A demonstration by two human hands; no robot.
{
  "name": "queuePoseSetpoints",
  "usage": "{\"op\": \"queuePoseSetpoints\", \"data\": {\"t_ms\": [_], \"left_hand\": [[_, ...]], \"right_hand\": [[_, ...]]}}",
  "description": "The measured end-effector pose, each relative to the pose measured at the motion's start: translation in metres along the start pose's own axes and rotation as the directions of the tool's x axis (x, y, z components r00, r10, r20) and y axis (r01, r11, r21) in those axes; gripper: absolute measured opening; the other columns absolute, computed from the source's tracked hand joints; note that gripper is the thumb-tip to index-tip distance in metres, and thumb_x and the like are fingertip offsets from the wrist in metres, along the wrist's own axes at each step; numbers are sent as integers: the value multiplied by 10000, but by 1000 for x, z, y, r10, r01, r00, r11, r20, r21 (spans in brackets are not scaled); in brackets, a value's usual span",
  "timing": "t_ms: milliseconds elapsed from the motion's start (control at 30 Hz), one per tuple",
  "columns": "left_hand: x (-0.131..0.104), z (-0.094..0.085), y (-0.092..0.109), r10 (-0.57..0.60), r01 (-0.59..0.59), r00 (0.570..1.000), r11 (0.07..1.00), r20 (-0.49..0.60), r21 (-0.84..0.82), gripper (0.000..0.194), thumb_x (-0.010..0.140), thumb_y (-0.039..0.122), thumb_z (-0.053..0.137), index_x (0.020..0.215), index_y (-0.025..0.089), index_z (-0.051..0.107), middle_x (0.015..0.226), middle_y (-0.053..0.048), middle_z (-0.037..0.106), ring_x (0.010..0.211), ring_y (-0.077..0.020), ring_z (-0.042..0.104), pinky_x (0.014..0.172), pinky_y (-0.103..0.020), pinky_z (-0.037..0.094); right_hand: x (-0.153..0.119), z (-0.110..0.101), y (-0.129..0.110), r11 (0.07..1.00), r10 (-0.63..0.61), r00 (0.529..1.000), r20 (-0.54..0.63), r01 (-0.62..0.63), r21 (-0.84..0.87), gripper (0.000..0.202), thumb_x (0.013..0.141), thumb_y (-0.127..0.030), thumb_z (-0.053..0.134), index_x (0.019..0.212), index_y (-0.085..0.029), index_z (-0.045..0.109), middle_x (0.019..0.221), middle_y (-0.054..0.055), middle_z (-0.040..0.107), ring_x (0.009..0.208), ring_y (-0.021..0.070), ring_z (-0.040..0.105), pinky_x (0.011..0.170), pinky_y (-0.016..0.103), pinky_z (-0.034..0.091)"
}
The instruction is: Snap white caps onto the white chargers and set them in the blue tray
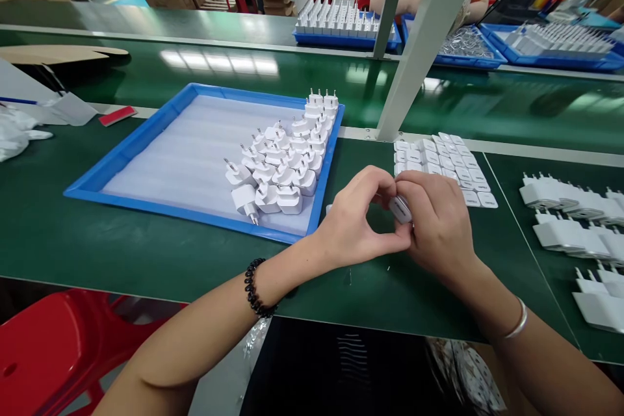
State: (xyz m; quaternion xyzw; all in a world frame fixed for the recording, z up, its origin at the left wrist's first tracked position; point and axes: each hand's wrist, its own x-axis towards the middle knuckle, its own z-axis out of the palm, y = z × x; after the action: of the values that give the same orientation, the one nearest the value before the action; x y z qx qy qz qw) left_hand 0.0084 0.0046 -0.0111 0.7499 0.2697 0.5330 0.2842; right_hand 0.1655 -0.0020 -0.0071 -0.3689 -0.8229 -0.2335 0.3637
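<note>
Between my two hands, over the green table, is a small white charger piece (400, 209) with its end face turned up. My left hand (358, 218) pinches it from the left with thumb and fingers. Around its right side my right hand (439, 221) has its fingers curled. A blue tray (195, 213) with a white liner lies to the left, and several white plug adapters (283, 174) are grouped in its right part, most with pins up. Just beyond my right hand, white pieces (458, 166) stand in close rows, partly hidden by that hand.
Rows of white adapters (570, 234) stand at the right. A slanted metal post (414, 52) rises behind my hands. Across the green belt (234, 71) are blue trays (341, 41) and a person in orange. A red stool (43, 351) is at lower left, a red strip (117, 116) farther back.
</note>
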Motion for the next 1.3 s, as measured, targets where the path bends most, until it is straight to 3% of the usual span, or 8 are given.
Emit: {"op": "queuePoseSetpoints", "data": {"t_ms": [200,367,600,733,967,1200,1300], "left_hand": [[1,-1,0,31,-31,1000,999,-2,36,325,663,127,690,886,197,464,858,10,492,758,-114,497,648,-269,494],[-1,0,0,132,-129,991,986,-27,104,279,687,96,686,780,196,443,797,24,499,751,-104,508,670,-251,486],[-4,5,-2,173,-167,981,983,-85,72,388,771,164,719,1113,184,536,919,-14,586,809,-118,596,675,-248,542],[-6,5,-1,218,-208,971,973,-99,101,366,809,214,733,1124,185,550,937,-30,614,829,-133,619,669,-263,563],[-10,4,4,332,-310,939,931,-94,192,396,839,246,742,1178,187,548,1062,-64,653,1001,-167,661,808,-312,602],[-14,4,4,398,-372,913,901,-84,221,367,859,247,729,1184,182,572,1100,-77,656,1027,-158,677,778,-264,633],[-14,4,5,410,-384,907,897,-90,221,360,858,257,730,1174,163,585,1104,-90,665,1020,-157,684,790,-257,636]], "right_hand": [[0,0,-2,1000,-5,1000,-15,6,27,179,849,-64,492,985,-155,563,926,130,704,786,227,600,717,353,440],[0,0,-4,999,19,1000,-6,-19,29,196,855,-48,470,992,-158,555,934,129,697,792,226,607,717,352,441],[-3,0,-3,988,113,993,-37,-108,113,224,858,-88,496,1057,-175,549,959,131,688,848,247,635,720,356,474],[-4,-1,-4,975,154,985,-83,-138,172,227,854,-100,505,1060,-188,540,950,122,675,858,249,640,719,362,500],[-3,-6,-7,983,122,972,-201,-90,158,236,849,-86,564,1068,-175,562,941,128,676,841,260,666,741,399,545],[-4,-7,-7,984,98,964,-246,-57,170,128,972,-253,509,1074,-208,573,936,108,665,817,241,664,746,413,562],[-4,-8,-7,983,86,962,-259,-39,181,140,972,-251,517,1078,-187,581,929,121,663,807,242,662,740,415,558]]}}
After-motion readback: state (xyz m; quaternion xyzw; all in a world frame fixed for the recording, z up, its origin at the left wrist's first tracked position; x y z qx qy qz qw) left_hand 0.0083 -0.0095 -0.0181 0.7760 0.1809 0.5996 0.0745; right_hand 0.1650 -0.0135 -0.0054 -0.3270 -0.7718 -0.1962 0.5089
